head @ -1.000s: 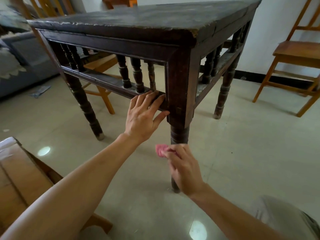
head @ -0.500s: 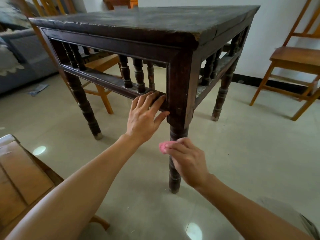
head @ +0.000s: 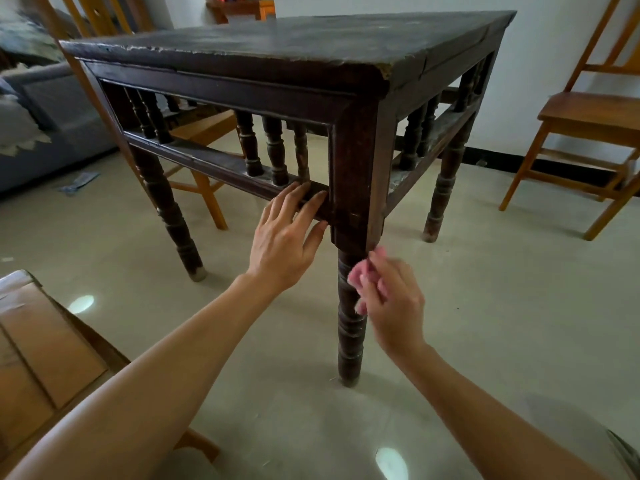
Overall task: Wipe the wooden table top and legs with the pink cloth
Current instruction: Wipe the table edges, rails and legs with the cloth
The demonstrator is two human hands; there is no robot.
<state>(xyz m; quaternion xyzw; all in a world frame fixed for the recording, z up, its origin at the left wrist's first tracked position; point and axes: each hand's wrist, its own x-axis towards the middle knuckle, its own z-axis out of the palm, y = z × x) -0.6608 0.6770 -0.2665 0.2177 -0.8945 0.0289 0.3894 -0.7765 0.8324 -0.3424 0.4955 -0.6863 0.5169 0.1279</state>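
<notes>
Pink cloth (head: 361, 271) is bunched in the curled fingers of the right hand (head: 393, 306), held against the upper turned section of the near corner leg (head: 350, 327) of the wooden table (head: 277, 46). Left hand (head: 284, 244) rests with straight, spread fingers on the lower rail (head: 221, 168), apparently steadying. The leg's long axis stands upright, floor to top. Recommended: wrap the cloth round the leg and stroke along that axis, working into the turned grooves down to the foot.

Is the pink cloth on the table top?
No, the right hand holds the pink cloth at the near table leg.
</notes>
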